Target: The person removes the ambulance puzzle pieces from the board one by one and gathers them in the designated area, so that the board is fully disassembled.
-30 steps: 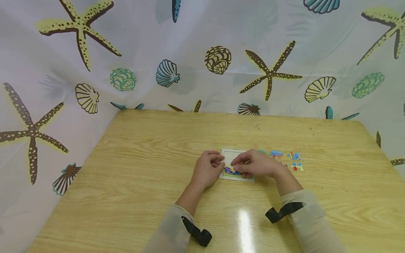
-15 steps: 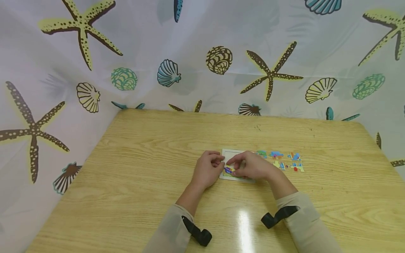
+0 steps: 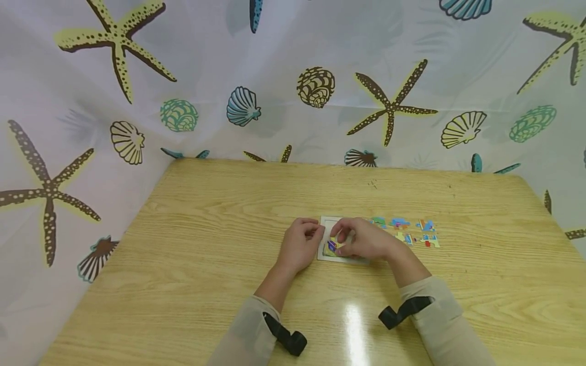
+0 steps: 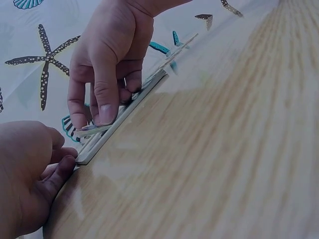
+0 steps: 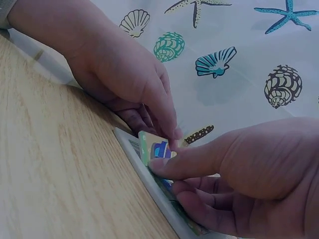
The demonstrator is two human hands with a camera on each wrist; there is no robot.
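Note:
A small jigsaw puzzle tray (image 3: 328,258) with a pale frame lies flat in the middle of the table. My right hand (image 3: 368,240) pinches a puzzle piece (image 5: 155,149), purple, blue and yellow with a green edge, between thumb and fingers. The piece is tilted, one side raised above the tray's near left corner. My left hand (image 3: 297,246) holds the tray's left edge with thumb and curled fingers at the corner, as the left wrist view shows. Other fitted pieces in the tray are mostly hidden under my right hand.
Several loose puzzle pieces lie right of the tray, among them a blue one (image 3: 400,223), an orange and blue one (image 3: 426,225) and one with a red patch (image 3: 429,241). A white shell-print curtain (image 3: 284,122) stands behind the wooden table (image 3: 206,244).
My right hand has shifted slightly left along the tray, uncovering more loose pieces. The puzzle piece under its fingers is now tilted up. The left hand has barely moved.

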